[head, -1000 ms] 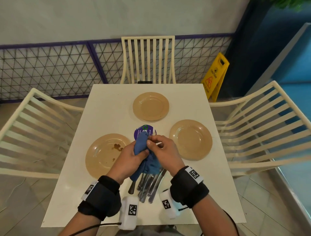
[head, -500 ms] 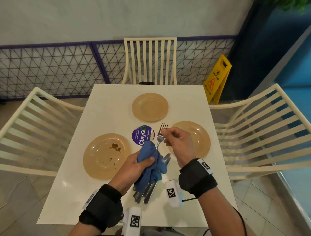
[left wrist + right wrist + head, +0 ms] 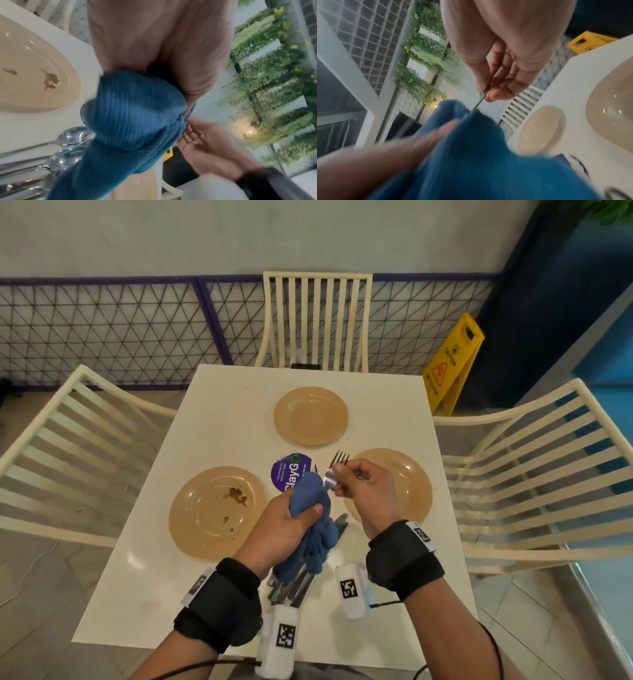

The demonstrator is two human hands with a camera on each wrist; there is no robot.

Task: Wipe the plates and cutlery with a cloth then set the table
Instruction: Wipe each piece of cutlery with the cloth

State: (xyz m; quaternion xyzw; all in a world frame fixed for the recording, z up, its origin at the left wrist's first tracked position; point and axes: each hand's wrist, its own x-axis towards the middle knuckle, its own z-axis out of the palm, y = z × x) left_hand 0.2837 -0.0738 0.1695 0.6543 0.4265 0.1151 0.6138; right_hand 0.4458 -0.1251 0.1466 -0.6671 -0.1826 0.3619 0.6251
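Your right hand point(image 3: 363, 494) pinches the fork point(image 3: 337, 465) near its head at frame centre, tines pointing to the upper frame, long axis running steeply down into the blue cloth point(image 3: 311, 529). Your left hand point(image 3: 284, 529) clamps the bunched cloth around the handle, above the cutlery pile point(image 3: 291, 587).

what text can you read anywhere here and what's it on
"ClayGo" on the round purple sticker on the table; part is hidden by the cloth.
Small white lines on that sticker: too small to read.
"CAUTION" and "WET FLOOR" on the yellow floor sign.
Wrist band tags: square code patterns, no words.
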